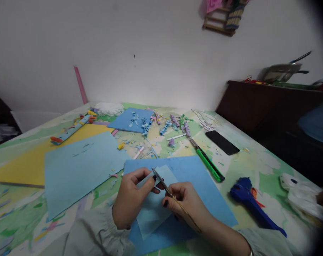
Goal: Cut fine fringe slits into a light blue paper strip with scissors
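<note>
My left hand [136, 193] pinches a small light-blue sheet [153, 217] near its upper end, thumb on top. In my right hand [184, 199] is a slim, pointed metal tool with a gold-coloured handle [186, 215]; I cannot make out whether it is scissors or tweezers. Its dark tip reaches up beside my left thumb, over the light-blue sheet. Under both hands lies a larger blue sheet [215, 209]. My right fingers are closed around the tool, and part of it is hidden by them.
A green utility knife [209, 164], a black phone [222, 142] and a blue glue gun [253, 206] lie to the right. Left are a big light-blue sheet [84, 170] and a yellow board [20, 167]. Curled paper pieces [165, 127] and scraps are scattered behind.
</note>
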`<action>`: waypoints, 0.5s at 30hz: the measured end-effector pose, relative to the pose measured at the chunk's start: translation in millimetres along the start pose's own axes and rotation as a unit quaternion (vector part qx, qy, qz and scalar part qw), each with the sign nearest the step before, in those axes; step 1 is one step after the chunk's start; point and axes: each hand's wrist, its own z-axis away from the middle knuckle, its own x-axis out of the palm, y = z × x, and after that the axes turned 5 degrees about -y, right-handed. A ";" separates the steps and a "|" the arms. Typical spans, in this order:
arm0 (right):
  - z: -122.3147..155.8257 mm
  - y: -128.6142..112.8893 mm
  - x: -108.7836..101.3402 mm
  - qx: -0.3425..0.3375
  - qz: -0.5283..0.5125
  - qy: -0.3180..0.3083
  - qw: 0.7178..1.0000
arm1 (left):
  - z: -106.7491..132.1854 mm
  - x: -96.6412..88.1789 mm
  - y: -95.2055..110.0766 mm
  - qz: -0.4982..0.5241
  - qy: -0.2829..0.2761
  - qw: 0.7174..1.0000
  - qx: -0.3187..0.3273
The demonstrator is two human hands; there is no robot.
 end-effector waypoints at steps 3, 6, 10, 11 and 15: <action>-0.4 -1.4 0.8 -0.007 0.004 0.001 1.000 | -1.5 0.3 1.8 -0.011 -0.013 1.000 0.004; -0.9 -3.4 2.1 0.007 0.004 0.009 1.000 | -2.1 1.1 4.1 -0.013 -0.023 1.000 0.006; -0.3 -4.3 2.8 -0.002 0.009 0.008 1.000 | -1.2 1.3 3.8 -0.003 -0.021 1.000 0.011; 0.3 -4.1 2.6 -0.008 0.005 0.001 1.000 | -1.0 1.1 2.7 0.000 -0.019 1.000 0.014; 2.9 -3.2 0.6 -0.028 -0.013 -0.035 0.999 | -0.9 -0.5 -2.0 0.015 -0.008 1.000 0.015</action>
